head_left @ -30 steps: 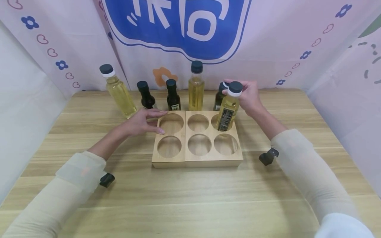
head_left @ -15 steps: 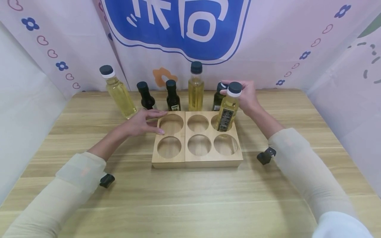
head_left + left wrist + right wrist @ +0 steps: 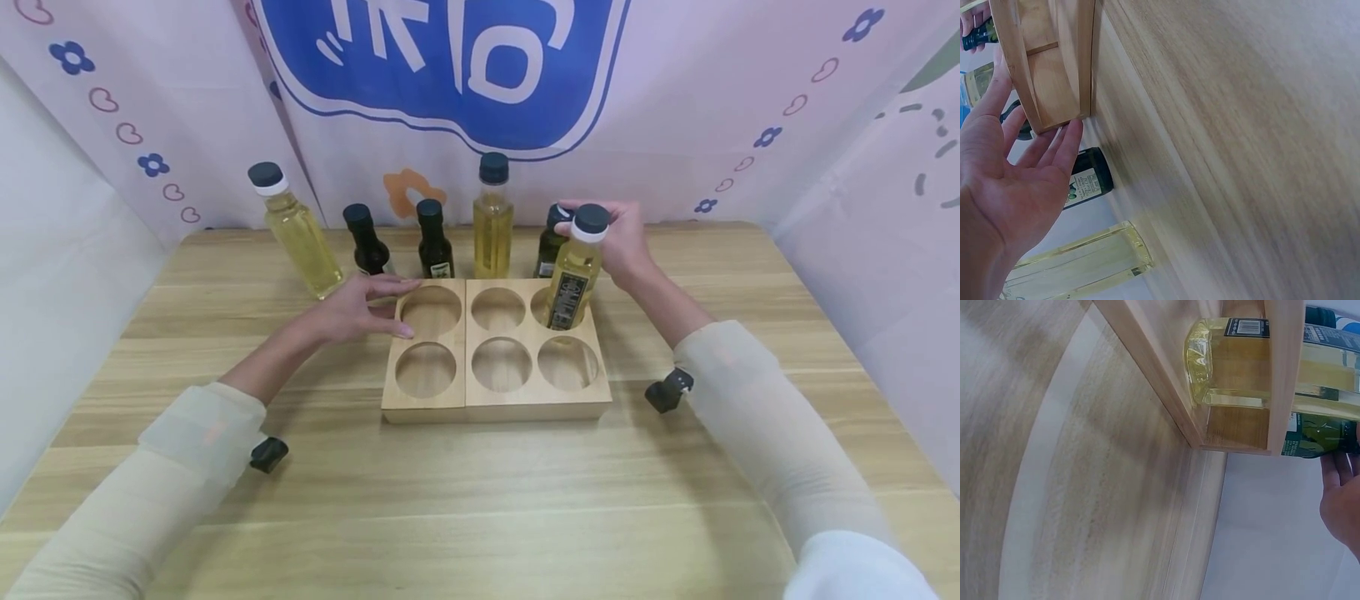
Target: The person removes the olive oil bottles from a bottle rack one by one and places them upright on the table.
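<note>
A wooden rack (image 3: 465, 400) with six round holes lies mid-table. A yellow oil bottle (image 3: 570, 279) with a black cap stands slightly tilted in the far right hole. My right hand (image 3: 615, 237) grips it around the neck and cap. In the right wrist view the bottle's base (image 3: 1235, 359) sits inside the rack (image 3: 1160, 381), with my fingers (image 3: 1341, 500) at the lower right. My left hand (image 3: 360, 307) lies flat with straight fingers against the rack's far left corner. In the left wrist view the fingertips (image 3: 1066, 140) touch the rack corner (image 3: 1047, 69).
Behind the rack stand a large yellow bottle (image 3: 294, 229), two dark bottles (image 3: 366, 242) (image 3: 433, 246), a tall yellow bottle (image 3: 492, 221) and a dark green bottle (image 3: 550, 246). Fabric walls close in the back and both sides. Bare tabletop (image 3: 480, 500) lies in front.
Hardly anything differs: my right hand and its bottle have edged very slightly left. The left hand stays on the rack corner.
</note>
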Motion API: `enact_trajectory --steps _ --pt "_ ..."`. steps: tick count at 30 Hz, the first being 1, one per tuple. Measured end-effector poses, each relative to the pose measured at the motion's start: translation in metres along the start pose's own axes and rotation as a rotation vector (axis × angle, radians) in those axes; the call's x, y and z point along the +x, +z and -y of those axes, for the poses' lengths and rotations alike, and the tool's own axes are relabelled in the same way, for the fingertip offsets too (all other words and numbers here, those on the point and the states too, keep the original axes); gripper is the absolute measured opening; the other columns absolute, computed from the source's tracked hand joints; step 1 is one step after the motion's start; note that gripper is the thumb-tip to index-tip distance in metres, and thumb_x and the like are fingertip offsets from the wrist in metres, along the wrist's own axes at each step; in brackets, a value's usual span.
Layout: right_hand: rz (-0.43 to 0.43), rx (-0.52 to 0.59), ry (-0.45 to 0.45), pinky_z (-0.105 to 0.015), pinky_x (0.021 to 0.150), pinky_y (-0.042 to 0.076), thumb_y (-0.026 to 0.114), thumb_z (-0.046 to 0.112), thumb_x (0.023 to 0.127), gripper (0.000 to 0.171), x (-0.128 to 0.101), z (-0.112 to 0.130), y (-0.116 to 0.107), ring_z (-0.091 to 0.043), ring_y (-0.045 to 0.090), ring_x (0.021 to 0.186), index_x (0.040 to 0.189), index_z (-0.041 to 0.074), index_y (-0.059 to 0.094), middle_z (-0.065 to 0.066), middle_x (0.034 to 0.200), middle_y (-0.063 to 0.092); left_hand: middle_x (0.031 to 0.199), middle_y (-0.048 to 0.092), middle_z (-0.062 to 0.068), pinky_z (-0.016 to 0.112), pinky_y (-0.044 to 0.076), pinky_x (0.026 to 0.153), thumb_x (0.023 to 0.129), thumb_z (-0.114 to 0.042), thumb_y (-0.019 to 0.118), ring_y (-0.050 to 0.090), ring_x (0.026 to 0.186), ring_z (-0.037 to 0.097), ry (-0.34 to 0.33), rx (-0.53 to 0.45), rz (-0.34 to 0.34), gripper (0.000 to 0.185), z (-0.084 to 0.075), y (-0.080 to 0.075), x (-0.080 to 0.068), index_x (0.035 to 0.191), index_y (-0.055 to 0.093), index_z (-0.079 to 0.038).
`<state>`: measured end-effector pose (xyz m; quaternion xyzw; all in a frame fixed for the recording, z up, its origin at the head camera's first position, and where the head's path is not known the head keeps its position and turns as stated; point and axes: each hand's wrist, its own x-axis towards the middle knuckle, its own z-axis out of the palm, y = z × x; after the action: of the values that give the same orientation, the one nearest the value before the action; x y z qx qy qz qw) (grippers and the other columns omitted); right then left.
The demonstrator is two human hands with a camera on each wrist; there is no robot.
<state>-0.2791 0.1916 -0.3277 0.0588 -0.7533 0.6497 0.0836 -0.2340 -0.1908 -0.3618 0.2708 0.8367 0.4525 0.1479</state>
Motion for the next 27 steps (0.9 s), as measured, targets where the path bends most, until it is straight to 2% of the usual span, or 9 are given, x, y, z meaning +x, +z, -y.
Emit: enact_trajectory --steps 16,23,27 --pt "0.002 0.032 0.058 -0.032 0.106 0.052 0.086 -0.003 0.082 0.034 0.0025 0.0003 0.0006 -0.023 0.064 0.12 0.113 0.007 0.079 -0.01 0.122 0.075 0.154 0.045 0.031 0.052 0.046 0.112 0.084 0.003 0.084 0.038 0.146 0.044 -0.004 -0.009 0.004 0.07 -0.0025 -0.002 -0.0007 0.146 0.051 0.008" --pt "-0.001 0.043 0.051 -0.031 0.102 0.052 0.085 -0.005 0.081 0.029 0.002 -0.0003 0.001 -0.021 0.063 0.116 0.103 0.013 0.081 -0.006 0.116 0.076 0.154 0.045 0.031 0.051 0.047 0.112 0.084 0.002 0.084 0.039 0.146 0.044 0.003 0.012 0.003 0.069 -0.0011 -0.0015 0.0 0.145 0.052 0.007" --pt "0.001 0.036 0.051 -0.032 0.105 0.051 0.085 -0.007 0.08 0.036 0.0023 0.0007 0.0 -0.022 0.062 0.12 0.111 0.012 0.08 -0.009 0.123 0.074 0.154 0.044 0.031 0.053 0.047 0.112 0.084 0.002 0.084 0.038 0.146 0.045 -0.003 0.012 0.005 0.07 0.0002 -0.0012 0.0009 0.146 0.051 0.007"
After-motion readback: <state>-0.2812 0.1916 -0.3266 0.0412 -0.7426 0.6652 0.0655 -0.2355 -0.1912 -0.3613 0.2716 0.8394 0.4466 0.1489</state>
